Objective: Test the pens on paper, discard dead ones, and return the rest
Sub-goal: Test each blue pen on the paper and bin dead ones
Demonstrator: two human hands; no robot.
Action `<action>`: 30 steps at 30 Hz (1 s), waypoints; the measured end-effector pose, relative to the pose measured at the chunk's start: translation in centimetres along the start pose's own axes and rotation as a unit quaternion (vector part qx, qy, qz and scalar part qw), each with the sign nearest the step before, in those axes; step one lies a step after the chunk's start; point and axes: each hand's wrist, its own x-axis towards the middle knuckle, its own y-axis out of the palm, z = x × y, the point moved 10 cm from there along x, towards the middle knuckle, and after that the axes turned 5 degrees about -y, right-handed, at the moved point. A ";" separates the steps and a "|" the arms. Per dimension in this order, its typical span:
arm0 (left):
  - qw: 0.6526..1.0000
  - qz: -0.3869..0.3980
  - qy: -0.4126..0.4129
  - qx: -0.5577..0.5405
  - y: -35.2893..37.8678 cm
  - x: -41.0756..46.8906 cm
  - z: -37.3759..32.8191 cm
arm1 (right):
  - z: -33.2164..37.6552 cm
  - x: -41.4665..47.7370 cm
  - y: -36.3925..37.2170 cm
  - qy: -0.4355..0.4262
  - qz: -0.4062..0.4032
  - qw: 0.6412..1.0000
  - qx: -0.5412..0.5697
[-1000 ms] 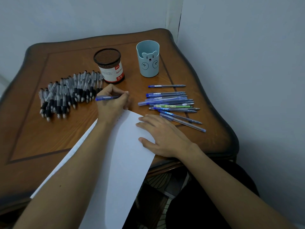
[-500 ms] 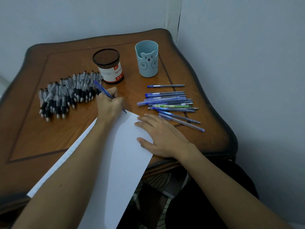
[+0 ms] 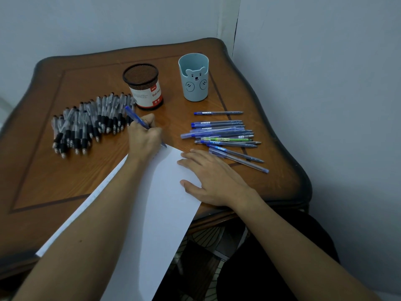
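My left hand (image 3: 144, 137) grips a blue pen (image 3: 135, 117) in a writing hold, its tip at the far corner of a white sheet of paper (image 3: 156, 205). My right hand (image 3: 213, 179) lies flat on the sheet's right edge, fingers straight. A heap of black-grip pens (image 3: 86, 122) lies left of my left hand. Several blue pens and one green pen (image 3: 223, 135) lie in a loose row to the right.
A black mesh pen holder (image 3: 144, 88) and a light blue bear cup (image 3: 193, 77) stand at the back of the wooden table (image 3: 43, 170). The paper overhangs the table's front edge. Walls close in behind and to the right.
My left hand has turned the blue pen from lying sideways into a writing hold and brought its tip down to the paper's corner. My right hand stays flat on the sheet.
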 end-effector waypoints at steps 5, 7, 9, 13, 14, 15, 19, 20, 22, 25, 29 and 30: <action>1.000 0.017 0.001 0.010 0.5 -0.3 -0.5 | 0.0 0.0 0.0 0.002 0.003 1.000 0.001; 1.000 0.017 0.001 0.003 0.5 -0.4 -0.4 | 0.0 0.0 -0.1 0.003 0.003 1.000 0.001; 1.000 0.018 0.001 -0.001 0.5 -0.3 -0.2 | 0.1 0.0 -0.1 0.002 0.004 1.000 0.003; 1.000 0.024 0.007 -0.004 0.6 -0.1 -0.2 | 0.2 -0.1 0.0 -0.002 0.002 1.000 -0.003; 1.000 0.027 0.009 -0.002 0.6 0.0 -0.3 | 0.2 -0.1 0.0 -0.002 0.002 1.000 -0.005; 0.999 0.032 0.009 0.000 0.7 0.0 -0.3 | 0.2 -0.1 0.0 -0.003 0.002 1.000 -0.007; 0.999 0.038 0.007 -0.004 0.9 -0.1 -0.1 | 0.6 0.1 0.1 -0.021 0.012 1.000 -0.019; 0.999 0.038 0.006 -0.006 0.9 -0.1 -0.1 | 0.6 0.1 0.1 -0.021 0.015 0.999 -0.019; 0.999 0.039 0.008 -0.003 0.9 -0.1 -0.2 | 0.6 0.1 0.0 -0.020 0.011 1.000 -0.020; 0.999 0.043 0.024 -0.004 1.0 -0.1 -0.4 | 0.5 0.1 0.0 -0.017 0.009 1.000 -0.019; 0.998 0.052 0.033 -0.004 1.3 -0.2 -0.4 | 0.6 0.1 -0.1 -0.017 0.011 1.000 -0.020; 0.998 0.052 0.030 -0.006 1.3 -0.2 -0.4 | 0.7 0.2 -0.1 -0.017 0.014 1.000 -0.019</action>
